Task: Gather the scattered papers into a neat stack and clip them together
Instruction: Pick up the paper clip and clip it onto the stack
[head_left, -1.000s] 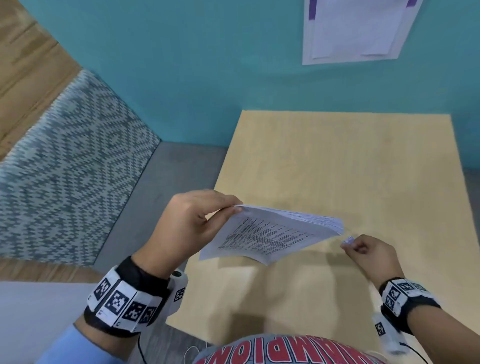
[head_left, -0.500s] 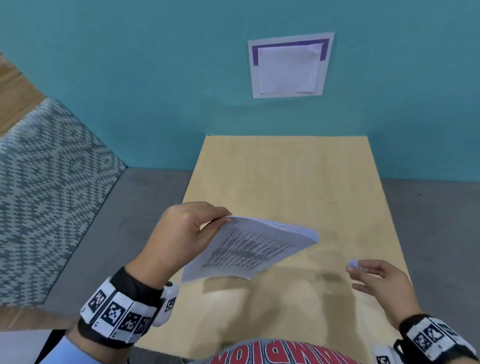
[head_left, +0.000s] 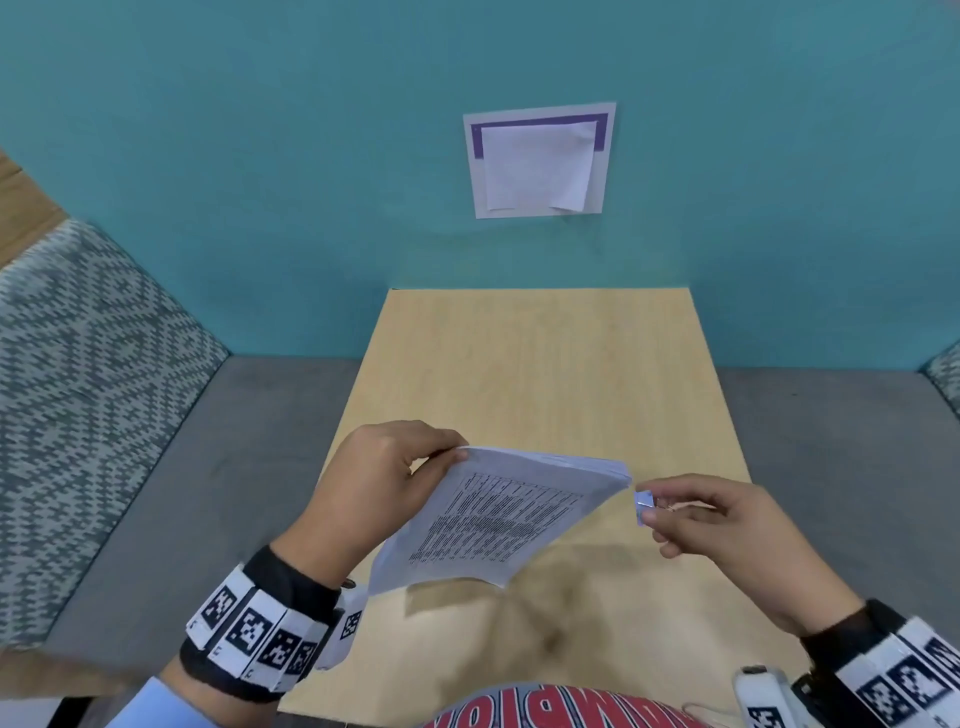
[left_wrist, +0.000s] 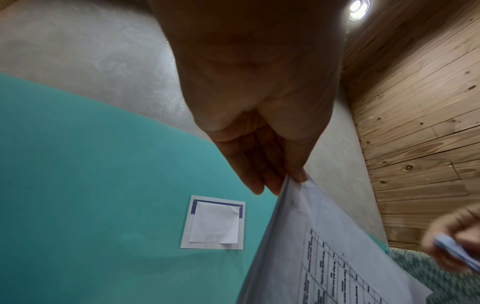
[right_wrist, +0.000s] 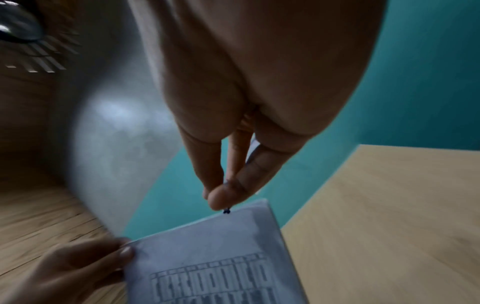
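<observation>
My left hand (head_left: 415, 457) pinches the top left corner of a stack of printed papers (head_left: 498, 514) and holds it tilted in the air above the light wooden table (head_left: 545, 364). My right hand (head_left: 670, 512) pinches a small pale blue binder clip (head_left: 644, 503) just beside the stack's far right corner. Seen from the left wrist, the papers (left_wrist: 324, 257) run down from my thumb, and the clip (left_wrist: 451, 250) is blurred at the right. From the right wrist, my fingers (right_wrist: 226, 193) hover right over the stack's edge (right_wrist: 221, 246).
A teal wall stands behind the table with a white sheet taped on a purple-bordered page (head_left: 540, 161). Grey bench seats with patterned cushions (head_left: 88, 395) flank the table on both sides.
My right hand has lifted off the table with the clip and come left up to the stack's right corner. The left hand keeps its hold on the papers.
</observation>
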